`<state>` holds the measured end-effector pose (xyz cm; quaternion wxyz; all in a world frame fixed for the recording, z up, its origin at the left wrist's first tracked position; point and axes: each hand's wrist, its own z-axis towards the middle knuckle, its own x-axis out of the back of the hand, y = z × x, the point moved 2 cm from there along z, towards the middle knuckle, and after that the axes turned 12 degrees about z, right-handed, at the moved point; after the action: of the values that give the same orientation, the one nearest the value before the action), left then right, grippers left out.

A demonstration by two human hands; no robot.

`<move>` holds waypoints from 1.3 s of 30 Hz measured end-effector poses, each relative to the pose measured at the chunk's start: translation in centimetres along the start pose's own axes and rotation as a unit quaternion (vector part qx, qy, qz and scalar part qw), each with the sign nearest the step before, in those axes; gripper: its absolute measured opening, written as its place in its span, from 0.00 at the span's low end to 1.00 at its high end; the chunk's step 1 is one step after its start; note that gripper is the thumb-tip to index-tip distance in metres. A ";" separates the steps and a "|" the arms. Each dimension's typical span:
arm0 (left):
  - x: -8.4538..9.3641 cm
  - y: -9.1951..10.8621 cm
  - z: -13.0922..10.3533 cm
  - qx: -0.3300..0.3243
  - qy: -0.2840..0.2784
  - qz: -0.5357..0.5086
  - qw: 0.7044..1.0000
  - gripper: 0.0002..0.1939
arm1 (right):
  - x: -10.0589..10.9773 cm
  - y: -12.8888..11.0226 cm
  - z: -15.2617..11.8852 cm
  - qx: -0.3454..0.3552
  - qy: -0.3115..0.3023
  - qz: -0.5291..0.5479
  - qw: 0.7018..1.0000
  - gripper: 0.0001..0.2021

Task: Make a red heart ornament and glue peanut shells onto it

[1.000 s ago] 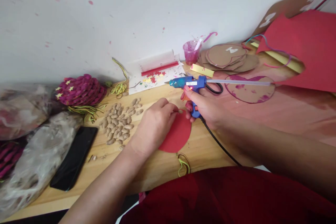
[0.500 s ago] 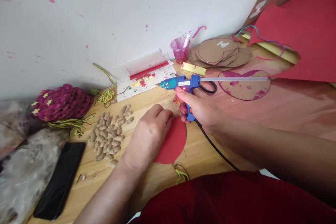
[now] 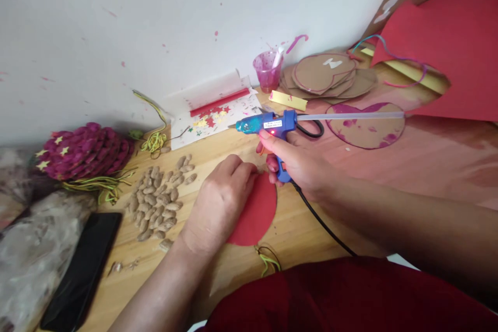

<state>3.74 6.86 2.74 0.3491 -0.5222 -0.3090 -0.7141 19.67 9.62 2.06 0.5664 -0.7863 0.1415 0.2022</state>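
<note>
In my right hand [image 3: 303,163] is a blue glue gun [image 3: 277,123] with a lit red light. Its nozzle points left, and a long clear glue stick [image 3: 350,116] sticks out of its back. Beneath it, my left hand [image 3: 223,192] rests closed over a round red cutout [image 3: 257,212] on the table. The left fingertips are hidden behind the hand, so what they pinch, if anything, does not show. A yellow-green tassel [image 3: 269,263] lies at the cutout's lower edge. To the left spreads a loose pile of unshelled peanuts [image 3: 155,205].
A purple scaly ornament with stars [image 3: 87,153], a plastic bag [image 3: 42,249] and a black phone [image 3: 83,270] lie left. Star confetti on paper [image 3: 182,135], a purple-stained cup [image 3: 268,75] and cardboard cutouts [image 3: 322,75] line the wall. Red sheets [image 3: 459,52] lie right. The black cord [image 3: 322,225] runs toward me.
The view has shifted slightly. Both hands keep nearly the same pose, with the glue gun still held above the red cutout.
</note>
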 end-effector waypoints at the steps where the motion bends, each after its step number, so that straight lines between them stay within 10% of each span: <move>1: 0.0 0.0 0.0 0.000 0.000 0.000 1.000 0.08 | 0.0 0.0 0.0 0.000 0.000 -0.001 1.000 0.15; 39: -0.3 -0.2 -0.1 0.037 0.070 -0.015 0.997 0.10 | -0.1 -0.1 0.0 -0.017 0.004 0.003 1.000 0.14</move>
<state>3.55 6.92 2.39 0.3783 -0.4529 -0.3175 -0.7423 19.64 9.63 2.20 0.5517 -0.7963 0.1426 0.2032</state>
